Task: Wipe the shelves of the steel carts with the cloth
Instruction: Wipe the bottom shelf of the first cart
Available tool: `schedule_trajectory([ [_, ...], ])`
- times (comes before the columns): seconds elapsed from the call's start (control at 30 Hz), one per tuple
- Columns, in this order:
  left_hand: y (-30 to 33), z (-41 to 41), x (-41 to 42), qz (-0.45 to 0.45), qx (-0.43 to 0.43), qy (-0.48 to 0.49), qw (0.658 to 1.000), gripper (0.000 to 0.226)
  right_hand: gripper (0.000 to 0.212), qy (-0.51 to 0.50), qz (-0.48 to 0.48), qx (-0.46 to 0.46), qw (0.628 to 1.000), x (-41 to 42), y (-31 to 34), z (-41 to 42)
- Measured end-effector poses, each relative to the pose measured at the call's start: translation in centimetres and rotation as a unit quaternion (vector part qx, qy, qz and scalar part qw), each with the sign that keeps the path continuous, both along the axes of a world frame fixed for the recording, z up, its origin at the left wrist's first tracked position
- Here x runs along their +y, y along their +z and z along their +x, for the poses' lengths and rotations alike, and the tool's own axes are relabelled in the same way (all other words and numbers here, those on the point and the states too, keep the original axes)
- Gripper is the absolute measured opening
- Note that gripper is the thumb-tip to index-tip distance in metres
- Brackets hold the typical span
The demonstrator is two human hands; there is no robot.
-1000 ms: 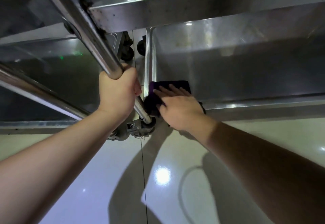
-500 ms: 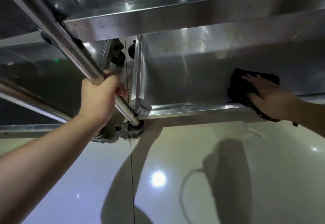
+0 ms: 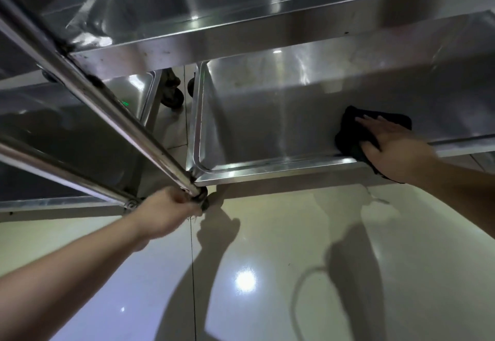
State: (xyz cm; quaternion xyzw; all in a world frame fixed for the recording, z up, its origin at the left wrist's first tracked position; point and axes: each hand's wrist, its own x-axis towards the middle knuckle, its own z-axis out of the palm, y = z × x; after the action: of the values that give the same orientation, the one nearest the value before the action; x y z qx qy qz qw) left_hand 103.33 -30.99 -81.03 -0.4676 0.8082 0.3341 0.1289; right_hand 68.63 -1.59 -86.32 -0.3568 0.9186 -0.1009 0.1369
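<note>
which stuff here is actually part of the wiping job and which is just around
Part of the job:
- dark cloth under the right hand
- bottom shelf being wiped
- corner post, left hand at its foot

Just around:
- neighbouring cart's shelf
- caster wheels
- glossy floor

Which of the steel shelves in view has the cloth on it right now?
The lowest shelf of the nearer cart, under the right hand, which presses the dark cloth flat near its front rim. The shelf above has none.
</note>
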Motion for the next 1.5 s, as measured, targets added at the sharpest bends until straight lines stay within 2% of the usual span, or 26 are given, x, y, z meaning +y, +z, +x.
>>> schedule_trajectory([
  [0.1, 0.0, -1.3, 2.3, 0.042, -0.059, -0.090, 0.993, 0.025, 0.062, 0.005, 0.004, 0.003, 1.000, 0.0, -0.1, -0.2],
  [0.2, 0.8, -4.6, 4.6, 0.017, -0.059, -0.178, 0.982, 0.017, 0.058, 0.007, 0.010, 0.011, 1.000, 0.2, -0.4, -0.5],
  [0.43, -1.0, -11.6, 9.8, -0.126, 0.086, -0.304, 0.940, 0.010, 0.063, 0.013, 0.006, 0.013, 1.000, 0.2, -0.6, -0.8],
  [0.5, -2.4, -13.7, 10.4, -0.181, 0.107, -0.307, 0.928, 0.023, 0.065, 0.014, 0.007, 0.021, 1.000, 0.0, -0.7, -0.6],
  [0.57, -3.7, -16.2, 10.8, -0.240, 0.114, -0.290, 0.920, 0.031, 0.078, 0.012, 0.001, 0.029, 1.000, 0.1, -0.7, -0.5],
  [0.63, -4.9, -18.3, 10.9, -0.259, 0.103, -0.275, 0.920, 0.039, 0.086, 0.021, 0.003, 0.031, 0.999, 0.3, -1.0, -0.7],
  [0.8, -8.2, -20.1, 10.8, -0.277, 0.103, -0.240, 0.925, 0.065, 0.062, 0.083, 0.023, 0.018, 0.996, -0.4, -0.9, -1.6],
  [0.93, -9.0, -20.2, 10.8, -0.310, 0.134, -0.236, 0.911, 0.073, 0.061, 0.156, 0.000, 0.002, 0.988, -4.4, -0.6, -0.9],
  [1.07, -9.1, -20.2, 10.5, -0.305, 0.120, -0.243, 0.913, 0.075, 0.060, 0.185, -0.015, -0.010, 0.983, -7.8, -1.0, -2.6],
  [1.2, -9.1, -20.2, 10.5, -0.325, 0.129, -0.238, 0.906, 0.070, 0.061, 0.108, -0.040, 0.013, 0.993, -6.7, -0.7, -7.9],
  [1.3, -9.2, -20.2, 10.6, -0.335, 0.136, -0.230, 0.903, 0.067, 0.062, -0.007, -0.074, 0.014, 0.997, -2.2, -0.4, -13.1],
  [1.4, -9.4, -20.3, 10.6, -0.347, 0.138, -0.235, 0.897, 0.066, 0.060, -0.134, -0.095, 0.019, 0.986, 4.6, 0.0, -17.8],
  [1.5, -9.5, -20.4, 10.5, -0.359, 0.136, -0.241, 0.891, 0.065, 0.057, -0.275, -0.058, 0.020, 0.959, 10.6, 0.4, -21.0],
])
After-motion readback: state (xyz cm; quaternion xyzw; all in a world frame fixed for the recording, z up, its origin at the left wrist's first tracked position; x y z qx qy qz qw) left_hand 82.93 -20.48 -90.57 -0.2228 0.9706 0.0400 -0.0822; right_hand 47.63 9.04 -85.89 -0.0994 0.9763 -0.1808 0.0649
